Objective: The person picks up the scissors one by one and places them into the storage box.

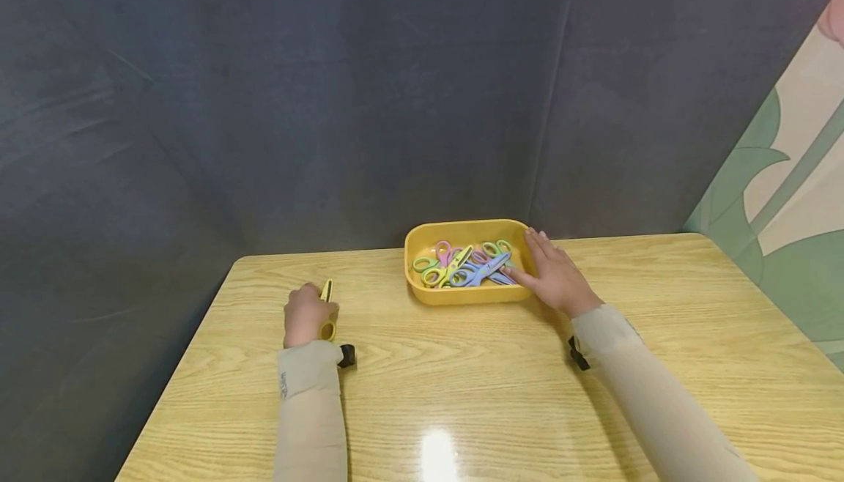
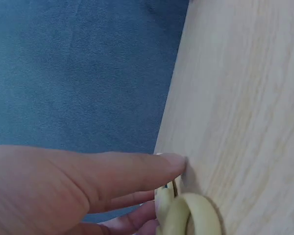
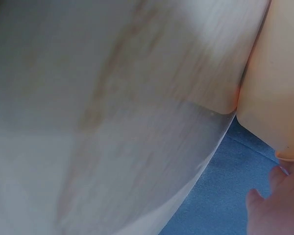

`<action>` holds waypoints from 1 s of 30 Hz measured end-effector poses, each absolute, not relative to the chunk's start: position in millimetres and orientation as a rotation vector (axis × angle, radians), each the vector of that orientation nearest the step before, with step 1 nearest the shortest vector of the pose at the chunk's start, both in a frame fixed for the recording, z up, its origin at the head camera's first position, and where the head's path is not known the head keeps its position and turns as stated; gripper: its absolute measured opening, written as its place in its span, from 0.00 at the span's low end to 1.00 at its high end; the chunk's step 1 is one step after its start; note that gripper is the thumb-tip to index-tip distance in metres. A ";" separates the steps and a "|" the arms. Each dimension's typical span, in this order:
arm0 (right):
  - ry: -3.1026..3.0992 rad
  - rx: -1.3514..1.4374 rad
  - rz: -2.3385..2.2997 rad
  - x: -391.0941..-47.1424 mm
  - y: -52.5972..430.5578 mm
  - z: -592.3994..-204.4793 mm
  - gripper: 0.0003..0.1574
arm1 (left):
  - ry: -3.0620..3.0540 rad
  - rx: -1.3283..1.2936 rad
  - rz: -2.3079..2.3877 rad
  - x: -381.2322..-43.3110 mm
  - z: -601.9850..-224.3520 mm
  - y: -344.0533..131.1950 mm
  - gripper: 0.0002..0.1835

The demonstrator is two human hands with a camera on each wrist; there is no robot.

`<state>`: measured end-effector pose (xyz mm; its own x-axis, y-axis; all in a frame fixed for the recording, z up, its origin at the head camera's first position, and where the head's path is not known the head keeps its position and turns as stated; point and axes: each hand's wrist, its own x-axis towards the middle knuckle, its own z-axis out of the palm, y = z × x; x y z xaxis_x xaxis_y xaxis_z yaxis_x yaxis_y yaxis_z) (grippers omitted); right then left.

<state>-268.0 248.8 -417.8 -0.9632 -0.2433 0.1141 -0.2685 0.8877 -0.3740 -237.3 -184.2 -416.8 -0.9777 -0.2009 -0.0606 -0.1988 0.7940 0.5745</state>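
Near the table's left side, my left hand pinches a pair of yellow scissors between thumb and fingers. Its blades point away from me. A yellow handle loop shows beside the thumb in the left wrist view. My right hand rests at the right end of a yellow bin, fingers fairly straight along the rim and thumb reaching over the inside. Several scissors lie in the bin: blue scissors and yellow scissors on top, with pink scissors and green ones around them.
The bin stands near the back edge of the wooden table. A dark cloth partition rises right behind it and along the left side. At the right is a wall with painted leaves.
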 end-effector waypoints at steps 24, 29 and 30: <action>-2.981 0.417 0.609 -268.0 249.5 -417.2 0.62 | -2.939 0.325 -1.040 -239.8 -419.6 -182.5 0.23; -2.995 0.419 0.599 -267.7 249.9 -416.6 0.61 | -2.886 0.320 -1.080 -242.0 -421.5 -182.0 0.23; -2.998 0.420 0.597 -267.6 249.7 -416.3 0.61 | -2.876 0.322 -1.081 -242.7 -422.1 -182.2 0.22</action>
<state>-267.6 249.7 -416.3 -0.9614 -0.2535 0.1069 -0.2751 0.8882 -0.3679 -242.7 -182.2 -422.1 -0.9769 -0.2123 -0.0241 -0.1756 0.7337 0.6563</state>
